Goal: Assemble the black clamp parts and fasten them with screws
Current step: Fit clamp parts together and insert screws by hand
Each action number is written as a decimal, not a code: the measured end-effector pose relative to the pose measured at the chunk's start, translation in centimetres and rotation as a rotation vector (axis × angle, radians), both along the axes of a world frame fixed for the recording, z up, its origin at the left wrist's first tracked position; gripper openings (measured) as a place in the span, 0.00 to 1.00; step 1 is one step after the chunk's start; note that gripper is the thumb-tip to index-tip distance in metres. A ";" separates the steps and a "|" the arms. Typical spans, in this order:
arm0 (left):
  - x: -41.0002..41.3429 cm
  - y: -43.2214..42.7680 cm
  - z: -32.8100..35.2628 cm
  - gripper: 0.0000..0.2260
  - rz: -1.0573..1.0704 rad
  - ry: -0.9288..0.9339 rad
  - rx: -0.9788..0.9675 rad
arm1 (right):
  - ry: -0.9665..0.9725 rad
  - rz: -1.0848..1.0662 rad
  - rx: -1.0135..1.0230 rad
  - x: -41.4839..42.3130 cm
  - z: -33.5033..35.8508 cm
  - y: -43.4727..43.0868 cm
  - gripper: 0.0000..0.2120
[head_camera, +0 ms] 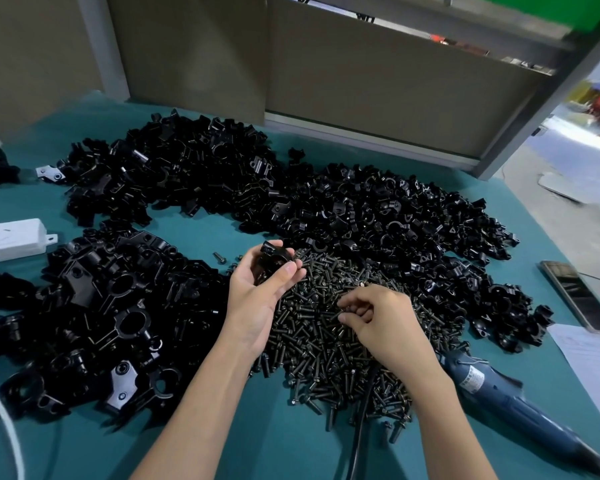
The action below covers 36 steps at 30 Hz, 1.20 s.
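My left hand (pixel 257 292) holds a black clamp part (pixel 274 259) up over the edge of a big heap of dark screws (pixel 326 344). To its right, my right hand (pixel 378 317) rests on that heap with thumb and fingers pinched on a screw (pixel 347 310). Piles of loose black clamp parts surround the screws: one at the far left (pixel 174 174), one at the right (pixel 388 216), and a pile of larger clamp pieces at the near left (pixel 94 323).
A blue electric screwdriver (pixel 499 393) lies at the near right on the teal table (pixel 291 452), its black cable running toward me. A white power adapter (pixel 13 237) and white cable sit at the left edge. A phone (pixel 575 296) and paper (pixel 596 358) lie at the right.
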<state>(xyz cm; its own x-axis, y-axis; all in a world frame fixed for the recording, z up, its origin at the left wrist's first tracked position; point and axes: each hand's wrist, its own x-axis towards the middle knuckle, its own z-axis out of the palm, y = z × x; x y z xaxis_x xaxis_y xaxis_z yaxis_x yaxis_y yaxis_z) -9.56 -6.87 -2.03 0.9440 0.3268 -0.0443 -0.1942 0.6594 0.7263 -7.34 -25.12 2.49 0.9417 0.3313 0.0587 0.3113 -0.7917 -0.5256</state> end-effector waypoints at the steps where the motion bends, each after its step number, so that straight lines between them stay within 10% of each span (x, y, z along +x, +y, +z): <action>1: 0.0 0.0 0.0 0.19 -0.001 0.000 0.002 | -0.001 -0.008 0.030 -0.1 0.0 -0.1 0.05; 7: 0.0 0.0 0.0 0.19 0.000 -0.001 0.001 | -0.082 -0.096 0.086 -0.1 -0.3 0.1 0.08; 18: -0.2 -0.3 0.3 0.20 -0.039 0.003 0.083 | -0.013 0.018 0.778 0.6 2.8 4.4 0.11; 36: -0.1 -0.8 0.4 0.20 -0.003 0.001 0.348 | -0.127 0.108 0.611 2.0 1.7 7.5 0.04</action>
<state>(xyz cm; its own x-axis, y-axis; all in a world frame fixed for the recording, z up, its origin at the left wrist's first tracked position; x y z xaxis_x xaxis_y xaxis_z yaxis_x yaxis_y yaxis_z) -9.67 -7.68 -1.66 0.9449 0.3202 0.0686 -0.1922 0.3727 0.9078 -5.30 -17.60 4.21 0.8781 0.2954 0.3763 0.4622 -0.3214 -0.8265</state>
